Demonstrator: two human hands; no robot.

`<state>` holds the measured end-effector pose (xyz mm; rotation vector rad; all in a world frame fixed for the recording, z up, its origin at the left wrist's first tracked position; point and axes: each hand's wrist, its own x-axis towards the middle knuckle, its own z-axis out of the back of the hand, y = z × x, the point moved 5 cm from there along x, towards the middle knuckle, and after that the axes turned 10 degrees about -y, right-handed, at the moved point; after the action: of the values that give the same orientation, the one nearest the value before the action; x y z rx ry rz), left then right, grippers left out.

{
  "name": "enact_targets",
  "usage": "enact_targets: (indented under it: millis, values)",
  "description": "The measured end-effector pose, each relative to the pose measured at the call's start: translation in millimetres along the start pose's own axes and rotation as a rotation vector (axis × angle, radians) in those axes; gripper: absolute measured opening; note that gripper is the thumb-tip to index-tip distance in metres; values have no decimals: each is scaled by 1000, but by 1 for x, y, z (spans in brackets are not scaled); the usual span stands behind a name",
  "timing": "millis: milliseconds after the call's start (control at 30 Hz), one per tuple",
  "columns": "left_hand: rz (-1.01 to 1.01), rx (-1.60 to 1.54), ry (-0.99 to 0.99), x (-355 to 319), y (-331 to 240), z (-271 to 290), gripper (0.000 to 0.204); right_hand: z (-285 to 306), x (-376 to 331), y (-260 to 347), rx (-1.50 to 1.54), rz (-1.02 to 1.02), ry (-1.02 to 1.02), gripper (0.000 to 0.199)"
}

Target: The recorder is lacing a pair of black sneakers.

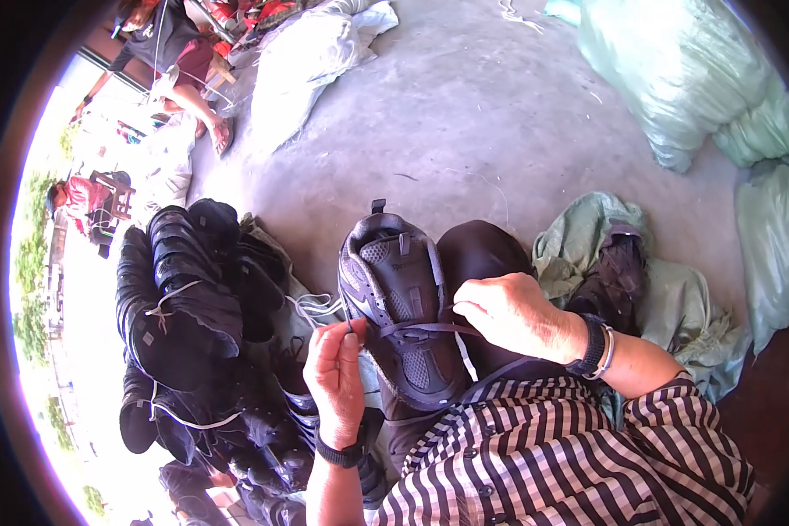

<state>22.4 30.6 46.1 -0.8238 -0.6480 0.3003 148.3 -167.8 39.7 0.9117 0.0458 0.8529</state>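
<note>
A dark grey and black shoe upper [401, 307] rests on my lap, its collar and pull loop pointing away from me. A dark shoelace [430, 328] crosses its tongue near the toe end. At the shoe's left side my left hand [335, 373] pinches one part of the lace between thumb and fingertips. My right hand [513, 317], on the right side, is closed with its fingertips pressed together; the lace runs toward it, and the part in its grip is mostly hidden. Dark bands circle both wrists.
Tied stacks of black shoe uppers [184, 324] lie to my left, bound with white cord [168, 300]. Greenish cloth sacks [684, 298] are heaped at right. Large pale green bags [675, 79] stand far right, a white sack [302, 74] far left. A seated person [180, 61] is beyond.
</note>
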Motion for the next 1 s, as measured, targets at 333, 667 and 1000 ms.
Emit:
enact_targets:
  millis: [333, 667, 1000]
  values:
    - [708, -516, 247, -16, 12, -12, 14, -5, 0, -2, -55, 23, 49, 7]
    - [666, -504, 113, -14, 13, -18, 10, -11, 9, 1, -133, 190, 189, 11]
    - [645, -443, 260, 2, 4, -18, 15, -10, 16, -5, -25, -3, 227, 10]
